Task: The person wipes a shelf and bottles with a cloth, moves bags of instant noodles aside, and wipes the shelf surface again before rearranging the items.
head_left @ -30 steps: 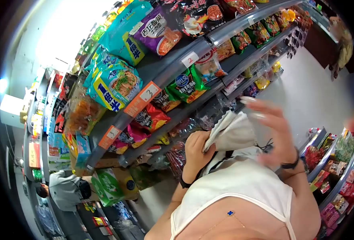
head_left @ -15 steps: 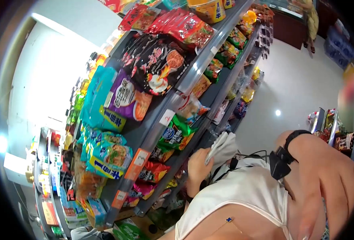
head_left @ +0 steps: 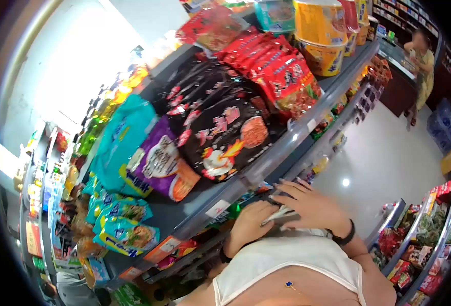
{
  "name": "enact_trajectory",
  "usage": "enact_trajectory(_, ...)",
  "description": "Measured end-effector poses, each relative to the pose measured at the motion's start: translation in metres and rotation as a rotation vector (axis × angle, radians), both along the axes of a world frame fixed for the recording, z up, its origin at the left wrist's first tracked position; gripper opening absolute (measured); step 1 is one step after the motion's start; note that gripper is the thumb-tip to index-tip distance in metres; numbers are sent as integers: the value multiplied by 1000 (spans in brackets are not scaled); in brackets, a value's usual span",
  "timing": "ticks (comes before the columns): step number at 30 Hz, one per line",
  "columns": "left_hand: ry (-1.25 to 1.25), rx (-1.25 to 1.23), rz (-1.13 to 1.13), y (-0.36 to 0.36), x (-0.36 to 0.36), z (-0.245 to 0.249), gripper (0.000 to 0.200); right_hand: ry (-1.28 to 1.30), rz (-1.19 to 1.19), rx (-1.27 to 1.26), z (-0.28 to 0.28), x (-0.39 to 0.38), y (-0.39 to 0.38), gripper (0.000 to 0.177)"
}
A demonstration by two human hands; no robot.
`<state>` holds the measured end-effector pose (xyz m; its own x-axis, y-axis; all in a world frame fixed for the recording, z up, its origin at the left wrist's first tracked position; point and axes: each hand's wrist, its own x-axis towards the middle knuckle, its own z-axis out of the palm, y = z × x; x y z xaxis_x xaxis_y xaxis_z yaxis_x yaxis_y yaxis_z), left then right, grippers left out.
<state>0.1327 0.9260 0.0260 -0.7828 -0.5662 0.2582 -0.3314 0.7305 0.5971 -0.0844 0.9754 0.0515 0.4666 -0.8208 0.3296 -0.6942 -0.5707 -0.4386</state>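
My left hand (head_left: pixel 252 224) is closed on a white cloth (head_left: pixel 282 213) in front of my white top, beside the shelf edge. Over the cloth's other side lies my right hand (head_left: pixel 312 205), its fingers stretched out and spread, with a black band on the wrist. Its palm side is hidden. Just past both hands, the shelf (head_left: pixel 235 191) holds black noodle packs (head_left: pixel 220 127), a purple pack (head_left: pixel 159 160), red packs (head_left: pixel 286 74) and teal packs (head_left: pixel 123 145).
Yellow noodle tubs (head_left: pixel 320 30) stand at the shelf's far end. A person in yellow (head_left: pixel 423 64) stands by a counter (head_left: pixel 395 64) at the upper right. Another snack rack (head_left: pixel 414 234) is at the lower right. A person's grey clothing (head_left: pixel 75 290) shows at the lower left.
My right hand has moved left from the right edge to the white cloth beside my left hand. The view has shifted, showing more tubs and the person at the counter.
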Motion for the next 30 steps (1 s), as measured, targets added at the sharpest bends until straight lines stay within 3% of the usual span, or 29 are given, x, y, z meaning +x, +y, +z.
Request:
enact_trajectory(4,15,-37,-95,-24,-47,14,38,-92,-114,468,-53,-40,-19,42)
enact_trajectory(6,64,-47,-43,-30,-66,19,41,-203,-179,442,-63,-79,-28,30)
enact_trajectory(8,119,11,52,-38,-79,23,42,-215,-344,451,-70,-135,-35,29)
enact_trajectory(10,158,47,121,-40,-93,29,42,-465,-511,429,-63,-200,-41,29)
enact_trajectory(12,174,64,258,-38,-107,29,42,-311,-977,272,-29,-249,-47,31)
enact_trajectory(13,184,76,330,-37,-115,29,42,-240,-1098,189,-18,-283,-51,34)
enact_trajectory(14,201,54,402,-38,-125,30,39,-88,-1352,-49,-47,-334,-53,43)
enact_trajectory(16,257,23,520,-35,-136,31,32,-315,-1360,-334,2,-377,-66,53)
enact_trajectory(18,396,-6,658,-34,-151,26,34,-232,-1448,-804,41,-412,-90,48)
enact_trajectory(20,423,-12,773,-28,-165,25,32,-454,-1366,-1042,77,-433,-119,41)
enact_trajectory(23,430,-69,841,-17,-180,23,28,-680,-903,-1395,137,-449,-168,40)
enact_trajectory(26,412,-127,907,-4,-193,23,29,-243,-932,-1471,183,-482,-226,38)
enact_trajectory(29,429,-130,988,2,-204,12,30,-135,-595,-1347,221,-456,-292,37)
enact_trajectory(30,430,-113,1020,4,-207,8,31,44,-524,-1189,227,-448,-304,38)
